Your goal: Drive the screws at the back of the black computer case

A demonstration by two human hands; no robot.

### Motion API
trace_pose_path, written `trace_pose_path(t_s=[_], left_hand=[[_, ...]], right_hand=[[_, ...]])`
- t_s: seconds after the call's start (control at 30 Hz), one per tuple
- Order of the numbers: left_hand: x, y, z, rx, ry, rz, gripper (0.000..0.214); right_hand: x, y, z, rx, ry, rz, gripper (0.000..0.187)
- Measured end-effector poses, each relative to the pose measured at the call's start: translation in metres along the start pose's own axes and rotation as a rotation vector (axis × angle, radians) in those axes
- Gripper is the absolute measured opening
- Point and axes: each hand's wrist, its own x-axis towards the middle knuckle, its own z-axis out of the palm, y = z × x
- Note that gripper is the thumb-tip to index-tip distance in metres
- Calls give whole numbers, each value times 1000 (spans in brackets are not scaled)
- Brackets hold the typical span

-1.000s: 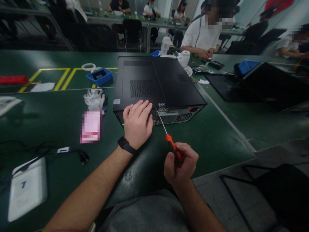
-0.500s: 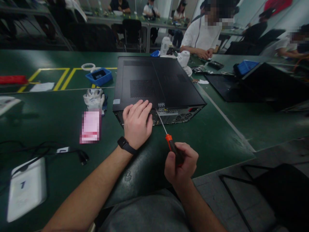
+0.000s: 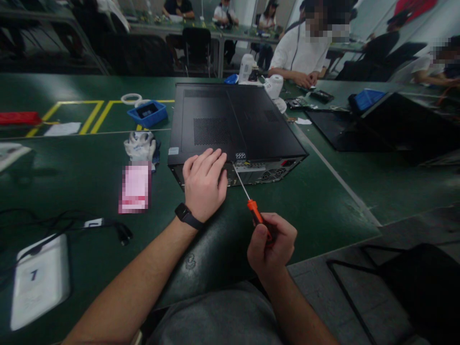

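Observation:
A black computer case [image 3: 223, 115] lies flat on the green table, its rear panel with fan grille [image 3: 275, 174] facing me. My left hand [image 3: 206, 179] rests on the near top edge of the case, fingers stretched over the lid and thumb down along the rear panel. My right hand [image 3: 273, 244] is wrapped round the orange and black handle of a screwdriver [image 3: 252, 205]. The screwdriver's thin shaft slants up and left, its tip at the top rim of the rear panel, just right of my left thumb. The screw at the tip is too small to make out.
Left of the case are a blue bin [image 3: 148, 115], gloves [image 3: 141, 146], a pink blurred card [image 3: 135, 187], black cables [image 3: 72, 218] and a white tray [image 3: 41, 282]. A co-worker [image 3: 300, 52] sits across the table. A black chair [image 3: 420, 282] stands at right.
My right hand has turned the screwdriver handle a little, so more of its orange side shows. The left hand and the case have stayed in place.

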Motion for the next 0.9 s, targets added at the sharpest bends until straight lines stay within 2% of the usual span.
trace_pose_path(t_s=[0.13,0.3,0.5,0.63,0.77,0.9], left_hand=[[0,0,0,4,0,1,42],[1,0,0,2,-6,-6,42],[0,0,0,12,13,13,40],[0,0,0,2,-3,-7,41],[1,0,0,7,-8,-6,42],[1,0,0,10,-7,-2,43]], right_hand=[[8,-1,4,63,1,-65,46],[9,-3,3,30,6,-64,40],[-5,1,0,7,-10,48,32],[1,0,2,82,-32,-17,38],[8,-2,4,68,-8,-73,43],[-2,0,1,-14,15,-10,39]])
